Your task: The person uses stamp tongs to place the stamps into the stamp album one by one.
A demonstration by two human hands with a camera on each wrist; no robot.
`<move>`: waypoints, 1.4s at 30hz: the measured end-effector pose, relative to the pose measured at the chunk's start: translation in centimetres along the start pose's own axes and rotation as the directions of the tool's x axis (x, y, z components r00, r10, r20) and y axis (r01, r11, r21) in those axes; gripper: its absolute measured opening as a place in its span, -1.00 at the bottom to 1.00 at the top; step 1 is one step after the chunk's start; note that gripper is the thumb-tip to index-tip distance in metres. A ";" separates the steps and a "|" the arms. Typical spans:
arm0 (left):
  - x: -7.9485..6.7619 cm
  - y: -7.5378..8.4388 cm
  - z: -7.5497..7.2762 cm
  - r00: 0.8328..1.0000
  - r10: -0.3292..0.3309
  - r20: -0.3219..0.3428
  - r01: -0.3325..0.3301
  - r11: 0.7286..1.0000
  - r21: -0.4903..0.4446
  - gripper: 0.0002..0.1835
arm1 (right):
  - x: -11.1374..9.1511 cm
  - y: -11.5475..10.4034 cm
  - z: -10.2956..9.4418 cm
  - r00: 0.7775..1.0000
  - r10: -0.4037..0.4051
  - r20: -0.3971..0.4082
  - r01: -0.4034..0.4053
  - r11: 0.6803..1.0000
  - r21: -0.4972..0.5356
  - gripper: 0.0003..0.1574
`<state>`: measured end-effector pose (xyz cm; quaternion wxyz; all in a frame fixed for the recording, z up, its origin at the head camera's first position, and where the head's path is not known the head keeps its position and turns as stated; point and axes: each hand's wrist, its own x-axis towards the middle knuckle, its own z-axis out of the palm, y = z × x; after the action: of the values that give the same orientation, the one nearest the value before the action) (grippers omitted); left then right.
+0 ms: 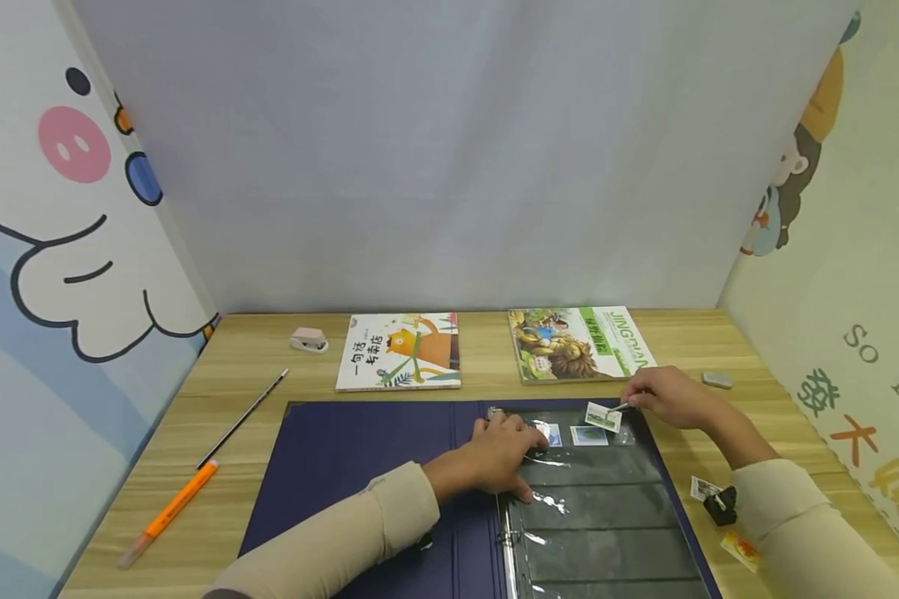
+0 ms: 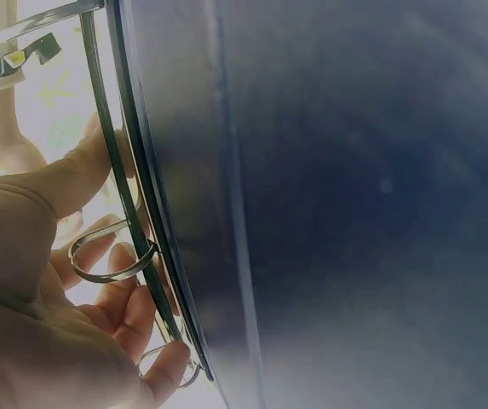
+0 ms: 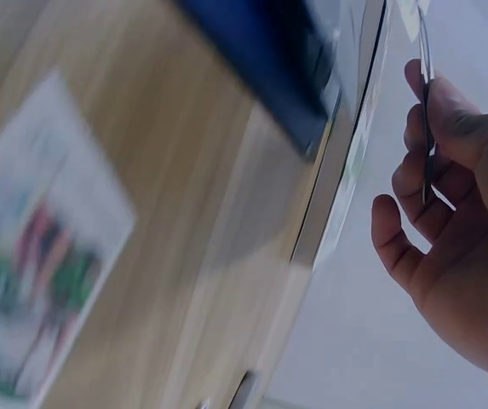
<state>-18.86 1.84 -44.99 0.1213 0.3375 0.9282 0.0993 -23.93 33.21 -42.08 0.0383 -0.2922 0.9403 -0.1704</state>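
Here's the right hand (image 1: 667, 398), fingers pinching the tweezers (image 3: 426, 102), and their tips hold a stamp (image 1: 603, 418) over the right end of the album's (image 1: 367, 466) top row! Two more stamps (image 1: 589, 436) sit to its left (whether the held one touches the page (image 1: 599, 503), I can't tell). By the rings (image 2: 111, 277), the left hand (image 1: 500, 453) rests on the page's edge, thumb spread from the fingers.

We count five stamps (image 1: 602, 417): one in one pair of tweezers (image 1: 620, 407) at the right fingers (image 1: 639, 395), two between right and left fingers (image 1: 533, 438), two nearer us. Left of all fingers we see one pencil (image 1: 243, 417), one marker (image 1: 172, 510); beyond, two books (image 1: 399, 352); beneath, one binder (image 1: 367, 457).
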 end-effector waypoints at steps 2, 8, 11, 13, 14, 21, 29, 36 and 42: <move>0.0 0.0 0.0 1.000 0.001 -0.002 -0.001 1.000 -0.005 -0.22 | 0.9 -0.9 0.4 1.000 -0.024 0.013 0.024 1.000 0.006 -0.81; 0.0 0.0 0.0 1.000 0.005 -0.011 -0.005 1.000 -0.016 -0.25 | 2.8 -3.3 1.6 0.990 -0.120 0.070 0.121 0.993 -0.009 -0.82; 0.0 0.0 0.0 1.000 0.009 -0.012 -0.010 1.000 -0.022 -0.26 | 3.3 -4.2 2.3 0.983 -0.143 0.115 0.145 0.989 -0.009 -0.83; -0.1 0.1 -0.1 1.000 0.009 -0.009 -0.009 1.000 -0.021 -0.26 | 3.4 -4.8 2.8 0.976 -0.169 0.139 0.173 0.985 -0.015 -0.83; -0.1 0.1 -0.1 1.000 0.008 -0.007 -0.008 1.000 -0.021 -0.26 | 3.5 -5.1 2.9 0.972 -0.181 0.148 0.186 0.982 -0.020 -0.83; -0.2 0.1 -0.2 1.000 0.000 0.001 0.000 1.000 -0.016 -0.25 | 3.9 -6.7 3.8 0.958 -0.221 0.185 0.229 0.973 -0.022 -0.83; -0.1 0.0 -0.2 1.000 0.005 0.003 -0.005 1.000 -0.009 -0.25 | 4.3 -7.2 4.2 0.950 -0.232 0.209 0.242 0.970 -0.025 -0.82; -0.1 -0.1 -0.1 1.000 0.002 0.002 -0.002 1.000 -0.007 -0.25 | 4.5 -7.3 4.3 0.940 -0.257 0.225 0.268 0.963 -0.016 -0.82; 0.0 0.0 -0.1 1.000 0.005 -0.002 -0.005 1.000 -0.003 -0.25 | 4.6 -7.0 3.6 0.933 -0.250 0.260 0.253 0.967 0.024 -0.83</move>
<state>-18.88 1.80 -44.87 0.1206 0.3393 0.9274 0.1015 -23.29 24.12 -42.96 0.1380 -0.4301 0.8827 -0.1293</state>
